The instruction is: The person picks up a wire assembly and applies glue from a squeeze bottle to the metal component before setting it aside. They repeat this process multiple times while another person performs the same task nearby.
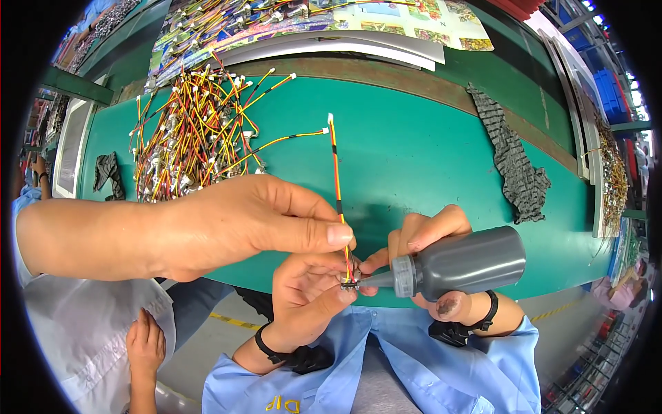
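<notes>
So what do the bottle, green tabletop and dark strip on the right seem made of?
The bottle: probably plastic, dark grey and smooth, with soft highlights along its side.
The tabletop: an even, faintly shiny surface; perhaps rubber or vinyl, but the look leaves it open.
The strip: likely cloth, matt and patterned, judging by its crumpled folds.

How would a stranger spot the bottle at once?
Find the green table's near edge. There, the wearer's right hand holds the bottle, tilted nearly level. It is a smooth, dark grey cylinder with a translucent collar and thin nozzle, far thicker than the wires heaped at left.
</notes>
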The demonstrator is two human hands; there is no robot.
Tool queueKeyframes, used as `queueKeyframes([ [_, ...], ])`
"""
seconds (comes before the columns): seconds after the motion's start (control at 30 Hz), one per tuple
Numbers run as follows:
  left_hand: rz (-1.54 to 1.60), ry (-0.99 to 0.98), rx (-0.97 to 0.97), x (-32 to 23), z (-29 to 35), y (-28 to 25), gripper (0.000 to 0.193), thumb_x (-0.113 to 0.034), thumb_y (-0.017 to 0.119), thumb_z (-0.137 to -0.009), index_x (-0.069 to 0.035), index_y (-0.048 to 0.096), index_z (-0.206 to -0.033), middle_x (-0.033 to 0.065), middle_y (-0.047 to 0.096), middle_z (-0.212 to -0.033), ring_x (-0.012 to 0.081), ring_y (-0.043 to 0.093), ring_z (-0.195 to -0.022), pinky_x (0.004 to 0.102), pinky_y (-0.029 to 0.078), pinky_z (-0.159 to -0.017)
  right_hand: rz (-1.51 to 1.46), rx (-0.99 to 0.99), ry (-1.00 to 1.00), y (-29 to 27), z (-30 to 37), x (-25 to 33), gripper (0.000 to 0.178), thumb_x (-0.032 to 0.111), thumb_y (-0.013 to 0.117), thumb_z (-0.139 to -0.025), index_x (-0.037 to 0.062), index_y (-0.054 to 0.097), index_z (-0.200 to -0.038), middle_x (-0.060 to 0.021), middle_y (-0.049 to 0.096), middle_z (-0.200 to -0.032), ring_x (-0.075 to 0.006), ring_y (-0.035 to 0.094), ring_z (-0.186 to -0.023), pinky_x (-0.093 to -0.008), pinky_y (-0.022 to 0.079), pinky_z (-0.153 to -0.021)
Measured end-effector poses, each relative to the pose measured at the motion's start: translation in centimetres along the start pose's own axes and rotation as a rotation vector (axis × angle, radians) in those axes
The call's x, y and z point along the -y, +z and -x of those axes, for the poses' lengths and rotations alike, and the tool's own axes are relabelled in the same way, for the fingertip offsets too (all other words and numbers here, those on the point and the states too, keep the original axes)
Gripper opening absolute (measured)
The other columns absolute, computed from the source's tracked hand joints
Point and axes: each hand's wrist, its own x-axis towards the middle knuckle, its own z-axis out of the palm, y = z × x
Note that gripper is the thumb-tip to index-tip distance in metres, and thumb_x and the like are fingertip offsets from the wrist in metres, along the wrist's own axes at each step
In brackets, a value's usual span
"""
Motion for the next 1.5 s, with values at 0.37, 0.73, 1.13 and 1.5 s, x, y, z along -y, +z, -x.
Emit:
queueKeyframes([
  [0.37, -0.008, 0.017, -0.031, -0.7, -0.2, -0.6, 0.036, 0.007, 0.059, -0.089, -0.003, 0.054, -0.123, 0.012, 0.06, -0.113, 0.0277, 0.064, -0.096, 0.047, 0.055, -0.083, -0.022, 0.006, -0.075, -0.1, -0.6, -0.3, 0.062, 0.05, 0.078, -0.079, 0.0072, 0.044, -0.109, -0.0046, 0.047, -0.081, -0.0133, 0.054, -0.067, -0.049, 0.058, -0.088],
  [0.73, -0.069, 0.132, -0.165, -2.4, -1.0, -0.2, 0.023, -0.007, 0.061, -0.09, 0.001, 0.055, -0.111, 0.0147, 0.062, -0.09, 0.0259, 0.057, -0.081, 0.0386, 0.049, -0.072, -0.3, -0.101, 0.051, -2.6, -0.5, 0.2, 0.065, 0.06, 0.067, -0.085, 0.0049, 0.044, -0.111, -0.0031, 0.045, -0.081, -0.0113, 0.045, -0.061, -0.0427, 0.055, -0.079],
  [1.13, -2.224, 0.563, -0.385, -8.7, -4.5, -3.4, 0.028, 0.0, 0.064, -0.083, -0.001, 0.064, -0.111, 0.0132, 0.06, -0.104, 0.0296, 0.054, -0.091, 0.0386, 0.043, -0.08, -0.292, -0.155, 0.195, -3.0, -0.7, -0.2, 0.059, 0.062, 0.058, -0.09, 0.0084, 0.043, -0.11, -0.0008, 0.04, -0.078, -0.0102, 0.042, -0.059, -0.0303, 0.044, -0.065],
  [1.5, -2.301, 0.393, -0.461, -9.3, -4.5, -4.3, 0.027, -0.007, 0.069, -0.082, -0.005, 0.068, -0.109, 0.0102, 0.057, -0.105, 0.0284, 0.051, -0.093, 0.0388, 0.041, -0.081, -0.338, -0.145, 0.205, -3.5, -0.5, -0.4, 0.059, 0.059, 0.062, -0.088, 0.0066, 0.046, -0.111, -0.0025, 0.045, -0.084, -0.01, 0.043, -0.057, -0.033, 0.043, -0.062],
])
